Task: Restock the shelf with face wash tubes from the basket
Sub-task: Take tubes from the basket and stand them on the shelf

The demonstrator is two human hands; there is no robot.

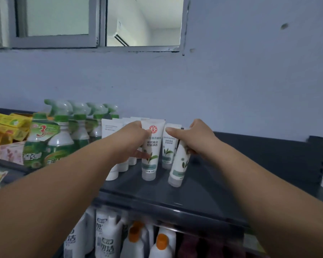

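Shelf (175, 190) mid-frame: left hand (136, 138) fingers closed round upright centre tube (151, 155); right hand (192, 138) fingers grip tilted tube (179, 168) beside it.

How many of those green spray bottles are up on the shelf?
4 trigger heads show, lined up toward the wall left of the white tubes. More may be hidden behind the green-labelled bottles in front.
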